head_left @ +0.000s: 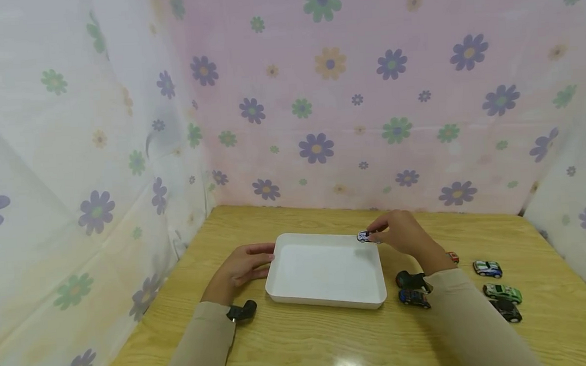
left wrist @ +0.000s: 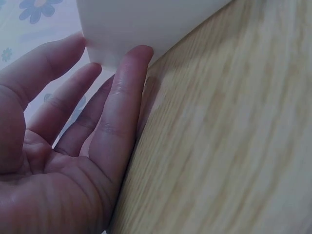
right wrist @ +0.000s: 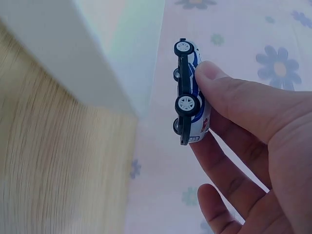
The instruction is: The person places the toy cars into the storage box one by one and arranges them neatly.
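White toy car with blue stripes sits pinched between the thumb and fingers of your right hand, held over the far right corner of the white tray. Your left hand lies with fingers straight, tips touching the tray's left wall. Tray interior is bare. On the bench, right of the tray: dark blue car just beside its near right corner, more cars further right, well apart from the bench edge.
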The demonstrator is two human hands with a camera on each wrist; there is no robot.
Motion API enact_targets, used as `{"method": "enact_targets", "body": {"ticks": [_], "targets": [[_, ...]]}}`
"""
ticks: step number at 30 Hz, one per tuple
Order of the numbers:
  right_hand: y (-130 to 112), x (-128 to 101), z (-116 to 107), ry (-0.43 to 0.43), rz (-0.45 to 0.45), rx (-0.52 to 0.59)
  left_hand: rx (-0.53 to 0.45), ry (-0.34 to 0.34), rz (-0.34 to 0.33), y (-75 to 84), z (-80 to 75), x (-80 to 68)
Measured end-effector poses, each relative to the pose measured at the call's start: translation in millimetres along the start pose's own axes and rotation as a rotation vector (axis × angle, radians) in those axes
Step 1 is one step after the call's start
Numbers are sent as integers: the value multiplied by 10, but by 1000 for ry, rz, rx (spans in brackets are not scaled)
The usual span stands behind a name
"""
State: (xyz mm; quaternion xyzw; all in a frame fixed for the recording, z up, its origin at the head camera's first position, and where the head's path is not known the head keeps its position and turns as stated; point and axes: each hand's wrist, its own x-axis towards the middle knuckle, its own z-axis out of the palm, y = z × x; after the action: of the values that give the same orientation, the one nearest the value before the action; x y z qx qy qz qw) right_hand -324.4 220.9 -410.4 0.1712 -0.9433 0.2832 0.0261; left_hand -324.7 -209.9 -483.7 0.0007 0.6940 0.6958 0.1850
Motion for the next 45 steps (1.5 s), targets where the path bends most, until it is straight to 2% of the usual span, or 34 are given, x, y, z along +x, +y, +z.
{"method": "enact_targets", "body": {"ticks": [12,18,35,45], "targets": [[-228,190,318,-37,18,57,-11,-6,-7,-15,21,13],[-340,252,476,-67,67,96,-12,-21,-12,-44,17,32],[-648,444,826,-112,55,69,-14,1,-6,-44,1,3],[-863,576,952,-114,27,-15,-23,-3,-14,-10,-35,34]]}}
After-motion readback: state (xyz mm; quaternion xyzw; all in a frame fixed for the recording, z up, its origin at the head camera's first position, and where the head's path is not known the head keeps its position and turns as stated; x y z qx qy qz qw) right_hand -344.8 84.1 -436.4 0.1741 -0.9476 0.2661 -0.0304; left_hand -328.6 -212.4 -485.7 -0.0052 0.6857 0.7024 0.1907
